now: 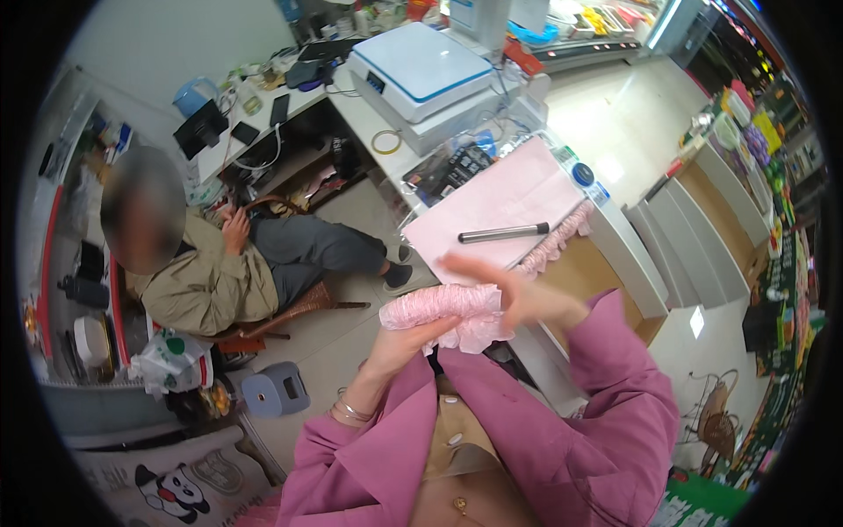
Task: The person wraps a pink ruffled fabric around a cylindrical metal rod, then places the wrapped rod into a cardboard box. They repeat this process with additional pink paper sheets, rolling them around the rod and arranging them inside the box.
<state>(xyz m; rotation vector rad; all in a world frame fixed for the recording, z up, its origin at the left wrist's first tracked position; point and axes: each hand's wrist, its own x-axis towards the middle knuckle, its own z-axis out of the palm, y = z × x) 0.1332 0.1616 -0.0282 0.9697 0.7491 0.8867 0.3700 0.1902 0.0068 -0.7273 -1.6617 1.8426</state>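
Note:
My left hand [402, 346] grips a tightly crinkled roll of pink paper [438, 306] from below, with a loose ruffled edge hanging at its right end. Beside that end is my right hand [530, 296], blurred, its fingers spread; whether the palm touches the paper cannot be made out. Just beyond, a stack of flat pink sheets [474, 191] lies on the counter. A metal tube with black ends [503, 233] rests across the sheets. Along the stack's right edge lies another crinkled pink piece [556, 244].
A white scale-like machine [421, 69] sits on the counter, with a tape roll [386, 142] in front and a blue-lidded container [583, 174] to the right. A seated person [217, 263] is at the left. A blue plastic stool [275, 388] stands on the floor.

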